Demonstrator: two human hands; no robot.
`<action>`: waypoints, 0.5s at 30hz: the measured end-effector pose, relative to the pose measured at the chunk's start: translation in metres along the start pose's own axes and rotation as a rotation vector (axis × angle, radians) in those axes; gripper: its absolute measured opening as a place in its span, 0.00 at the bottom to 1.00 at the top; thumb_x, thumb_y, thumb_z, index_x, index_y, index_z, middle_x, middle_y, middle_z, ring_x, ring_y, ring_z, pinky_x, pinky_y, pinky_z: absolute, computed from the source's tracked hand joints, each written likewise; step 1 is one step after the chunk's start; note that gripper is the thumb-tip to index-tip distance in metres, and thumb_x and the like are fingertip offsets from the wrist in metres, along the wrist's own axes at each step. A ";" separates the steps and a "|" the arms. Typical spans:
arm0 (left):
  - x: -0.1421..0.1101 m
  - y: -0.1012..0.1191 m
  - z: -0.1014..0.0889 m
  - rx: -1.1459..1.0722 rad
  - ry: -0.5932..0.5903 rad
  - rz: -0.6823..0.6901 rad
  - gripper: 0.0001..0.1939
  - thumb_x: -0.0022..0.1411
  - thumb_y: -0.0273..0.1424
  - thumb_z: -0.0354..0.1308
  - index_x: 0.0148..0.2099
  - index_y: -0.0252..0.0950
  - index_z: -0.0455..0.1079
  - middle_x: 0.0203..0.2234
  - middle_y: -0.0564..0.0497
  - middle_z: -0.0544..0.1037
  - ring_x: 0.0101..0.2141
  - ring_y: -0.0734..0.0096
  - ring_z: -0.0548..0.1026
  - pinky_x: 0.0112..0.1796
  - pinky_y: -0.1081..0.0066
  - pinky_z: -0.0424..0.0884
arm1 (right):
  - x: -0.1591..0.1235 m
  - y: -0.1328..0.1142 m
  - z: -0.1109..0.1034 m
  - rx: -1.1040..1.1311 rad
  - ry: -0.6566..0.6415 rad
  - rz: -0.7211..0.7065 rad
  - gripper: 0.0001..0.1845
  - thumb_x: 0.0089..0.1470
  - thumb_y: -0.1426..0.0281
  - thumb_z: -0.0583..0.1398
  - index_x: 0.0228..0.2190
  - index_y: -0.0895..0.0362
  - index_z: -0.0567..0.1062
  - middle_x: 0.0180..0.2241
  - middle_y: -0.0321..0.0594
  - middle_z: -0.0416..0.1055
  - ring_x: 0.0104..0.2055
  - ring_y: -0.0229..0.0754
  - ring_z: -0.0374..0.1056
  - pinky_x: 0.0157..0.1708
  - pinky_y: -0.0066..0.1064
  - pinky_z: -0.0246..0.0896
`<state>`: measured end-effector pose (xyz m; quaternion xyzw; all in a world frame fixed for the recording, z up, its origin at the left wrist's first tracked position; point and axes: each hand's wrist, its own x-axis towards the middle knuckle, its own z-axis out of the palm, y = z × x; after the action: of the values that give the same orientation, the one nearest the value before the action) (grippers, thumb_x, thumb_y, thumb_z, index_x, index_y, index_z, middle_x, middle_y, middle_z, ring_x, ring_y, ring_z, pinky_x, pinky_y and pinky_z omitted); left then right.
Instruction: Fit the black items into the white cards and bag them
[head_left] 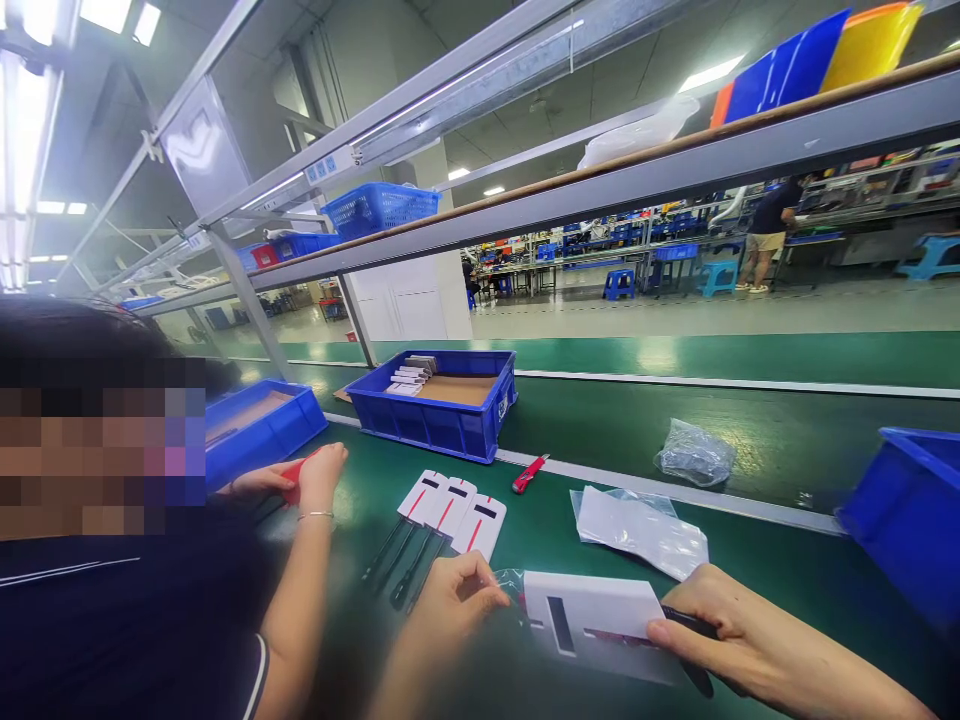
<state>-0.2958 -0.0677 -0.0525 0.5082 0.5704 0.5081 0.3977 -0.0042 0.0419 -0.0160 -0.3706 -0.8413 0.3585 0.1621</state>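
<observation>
White card (600, 620) held between my hands: left hand (457, 600) pinches its clear bag (511, 580), right hand (720, 630) grips the card plus a black tool (694, 640). Green bench (750, 560), factory hall.

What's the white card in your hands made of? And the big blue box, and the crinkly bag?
The white card looks like matte card or thin plastic: flat, stiff, with a cut slot. The blue box seems moulded plastic, glossy with ribbed walls. The crinkly bag looks like thin clear plastic film, wrinkled and shiny.

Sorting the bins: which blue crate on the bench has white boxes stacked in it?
The middle blue crate, behind the red utility knife; white boxes fill its left corner. The other crates show none.
</observation>
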 end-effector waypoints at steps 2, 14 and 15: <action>0.000 0.000 0.000 0.002 0.003 0.006 0.13 0.53 0.40 0.67 0.25 0.39 0.71 0.18 0.55 0.71 0.22 0.71 0.69 0.27 0.73 0.62 | 0.001 -0.003 -0.003 0.013 -0.065 0.055 0.32 0.51 0.41 0.59 0.16 0.56 0.72 0.21 0.36 0.68 0.22 0.36 0.61 0.19 0.24 0.54; -0.001 0.000 0.003 0.007 -0.008 0.023 0.14 0.56 0.42 0.65 0.26 0.39 0.72 0.18 0.55 0.71 0.22 0.72 0.70 0.26 0.74 0.62 | -0.001 0.002 -0.004 -0.093 -0.030 0.054 0.37 0.51 0.36 0.54 0.20 0.57 0.76 0.27 0.41 0.72 0.28 0.40 0.66 0.25 0.28 0.60; 0.000 0.000 0.002 0.010 -0.006 0.026 0.14 0.56 0.42 0.65 0.25 0.39 0.72 0.18 0.55 0.71 0.22 0.73 0.70 0.26 0.74 0.62 | 0.000 0.001 -0.004 -0.098 -0.021 0.056 0.37 0.51 0.36 0.54 0.21 0.57 0.76 0.27 0.41 0.72 0.28 0.41 0.66 0.26 0.28 0.60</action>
<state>-0.2934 -0.0677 -0.0528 0.5191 0.5651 0.5087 0.3905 -0.0011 0.0441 -0.0142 -0.3978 -0.8489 0.3250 0.1246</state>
